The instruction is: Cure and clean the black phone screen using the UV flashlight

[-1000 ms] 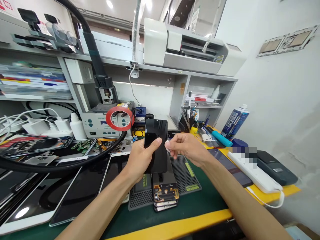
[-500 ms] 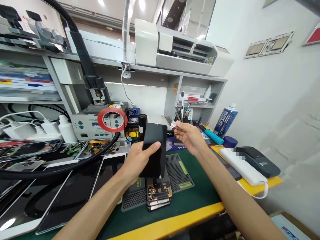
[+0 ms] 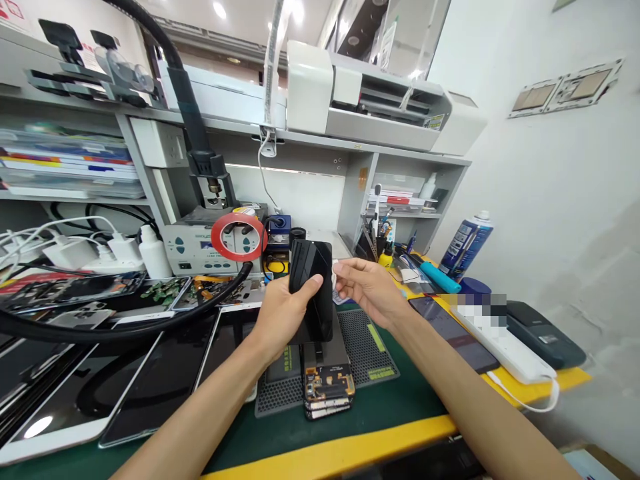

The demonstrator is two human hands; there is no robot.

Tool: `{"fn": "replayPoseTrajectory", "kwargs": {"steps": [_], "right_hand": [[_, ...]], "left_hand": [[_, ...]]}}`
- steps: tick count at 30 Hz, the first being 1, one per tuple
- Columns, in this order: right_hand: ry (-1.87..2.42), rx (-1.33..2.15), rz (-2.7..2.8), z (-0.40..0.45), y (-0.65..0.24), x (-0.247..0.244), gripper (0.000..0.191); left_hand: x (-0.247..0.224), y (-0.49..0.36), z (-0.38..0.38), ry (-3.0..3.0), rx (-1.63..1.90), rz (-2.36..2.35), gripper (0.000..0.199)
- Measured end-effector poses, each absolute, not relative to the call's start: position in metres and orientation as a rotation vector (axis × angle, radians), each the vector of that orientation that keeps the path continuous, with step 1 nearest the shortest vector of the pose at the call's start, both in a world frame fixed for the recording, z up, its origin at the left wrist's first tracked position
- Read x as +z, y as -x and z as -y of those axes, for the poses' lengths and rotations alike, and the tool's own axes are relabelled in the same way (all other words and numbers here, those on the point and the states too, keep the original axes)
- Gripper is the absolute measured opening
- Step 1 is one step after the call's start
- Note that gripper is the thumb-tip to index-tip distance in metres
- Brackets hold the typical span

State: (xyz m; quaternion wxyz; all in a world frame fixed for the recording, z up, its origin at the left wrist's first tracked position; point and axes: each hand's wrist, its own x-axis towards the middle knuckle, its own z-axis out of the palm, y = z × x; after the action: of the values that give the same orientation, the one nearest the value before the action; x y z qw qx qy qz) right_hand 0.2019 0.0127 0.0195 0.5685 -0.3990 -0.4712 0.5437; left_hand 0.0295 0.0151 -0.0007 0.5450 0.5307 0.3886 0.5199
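Observation:
A dark glossy phone screen (image 3: 320,313) stands nearly upright in my left hand (image 3: 286,308), whose thumb lies across its face. My right hand (image 3: 367,287) pinches a small white tissue (image 3: 335,272) at the screen's right edge. Below the screen, a stack of opened phone parts (image 3: 329,388) with orange flex cables and white strips lies on a grey perforated mat (image 3: 367,347). The lower part of the stack shows; the raised screen hides its upper left part.
Several tablets (image 3: 155,373) lie at left beneath a black hose (image 3: 200,331). Red tape (image 3: 239,218) hangs before a grey control unit (image 3: 200,250). At right are a spray can (image 3: 465,245), a dark phone (image 3: 453,333) and a white power strip (image 3: 510,347).
My right hand has brought the tissue down and left, from beside the screen to its right edge. The screen has turned slightly in my left hand, and the view has shifted.

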Motion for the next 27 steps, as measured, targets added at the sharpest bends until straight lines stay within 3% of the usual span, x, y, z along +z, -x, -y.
{"fn": "replayPoseTrajectory", "kwargs": {"steps": [13, 27], "right_hand": [[1.091, 1.406, 1.433, -0.004, -0.197, 0.016, 0.035], [1.215, 1.607, 1.581, 0.003, -0.199, 0.018, 0.041]], "left_hand": [[0.007, -0.024, -0.015, -1.175, 1.377, -0.924, 0.042], [0.006, -0.014, -0.026, -0.99, 1.614, -0.868, 0.038]]}}
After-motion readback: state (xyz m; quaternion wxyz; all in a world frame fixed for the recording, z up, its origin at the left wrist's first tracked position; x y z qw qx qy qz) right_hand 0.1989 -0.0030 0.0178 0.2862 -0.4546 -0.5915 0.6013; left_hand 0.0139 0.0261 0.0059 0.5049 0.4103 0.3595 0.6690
